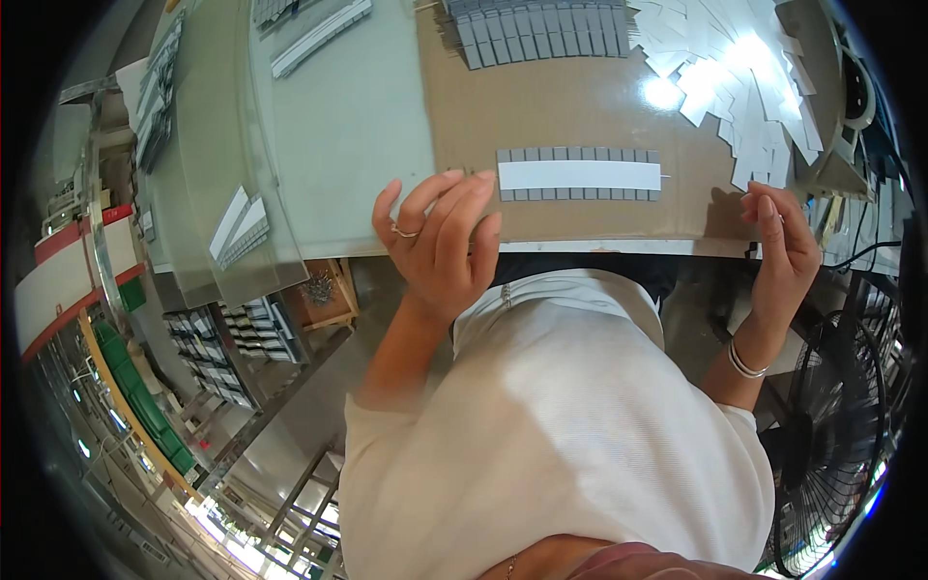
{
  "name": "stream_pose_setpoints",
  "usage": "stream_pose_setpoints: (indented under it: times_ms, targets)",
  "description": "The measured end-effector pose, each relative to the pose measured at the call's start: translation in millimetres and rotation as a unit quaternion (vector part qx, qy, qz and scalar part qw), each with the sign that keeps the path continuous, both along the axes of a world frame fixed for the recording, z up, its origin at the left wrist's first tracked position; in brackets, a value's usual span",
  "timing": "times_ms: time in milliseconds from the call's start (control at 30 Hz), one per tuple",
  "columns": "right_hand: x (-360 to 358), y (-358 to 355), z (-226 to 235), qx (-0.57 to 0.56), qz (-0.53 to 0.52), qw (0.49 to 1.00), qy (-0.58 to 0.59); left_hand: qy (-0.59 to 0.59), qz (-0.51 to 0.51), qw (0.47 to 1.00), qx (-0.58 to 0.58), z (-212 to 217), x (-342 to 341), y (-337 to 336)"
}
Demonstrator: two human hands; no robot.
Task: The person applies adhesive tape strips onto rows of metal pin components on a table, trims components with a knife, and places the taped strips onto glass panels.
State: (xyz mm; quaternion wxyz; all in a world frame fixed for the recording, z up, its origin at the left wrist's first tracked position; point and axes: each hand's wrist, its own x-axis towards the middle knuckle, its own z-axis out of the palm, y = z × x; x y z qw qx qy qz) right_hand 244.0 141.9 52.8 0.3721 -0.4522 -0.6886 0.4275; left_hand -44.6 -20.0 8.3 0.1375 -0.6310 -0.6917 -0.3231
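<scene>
Left hand (pixel 440 237) is half-open and curled, seemingly empty, just beside the left end of a gray segmented strip (pixel 580 194) topped by a white band (pixel 580 175), lying on the brown surface (pixel 580 111). Right hand (pixel 785 242) is curled near white slips (pixel 759 140); cannot tell if it holds anything.

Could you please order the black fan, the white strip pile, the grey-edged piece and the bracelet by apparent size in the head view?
1. Black fan and white strip pile: too alike to rank.
2. Grey-edged piece: clearly smaller.
3. Bracelet: smallest.
</scene>
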Motion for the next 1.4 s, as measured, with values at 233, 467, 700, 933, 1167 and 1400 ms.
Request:
stream_pose_setpoints:
  times_ms: [233, 467, 700, 933, 1167, 1400]
  targets:
    - [29, 29, 18, 0.180, -0.165, 0.970, 0.005, 0.018, 0.022, 0.996, -0.080, 3, -5, -11]
    - [67, 127, 47, 0.253, -0.121, 0.928, -0.246, 0.024, -0.003, 1.000, -0.014, -1, -7, -6]
    - [75, 138, 47, 0.082, -0.112, 0.990, 0.036, -0.012, 0.027, 0.999, -0.040, -4, 0, -6]
    - [97, 36, 34, 0.078, -0.162, 0.966, 0.186, -0.036, 0.015, 0.999, -0.033, 4, 2, -8]
    - [81, 33, -9, -0.060, -0.160, 0.943, 0.285, -0.033, 0.010, 0.999, -0.021, 6, 0, -7]
    - [83, 61, -21, -0.098, -0.197, 0.940, 0.259, -0.136, 0.003, 0.991, -0.010, 12, 0, -9]
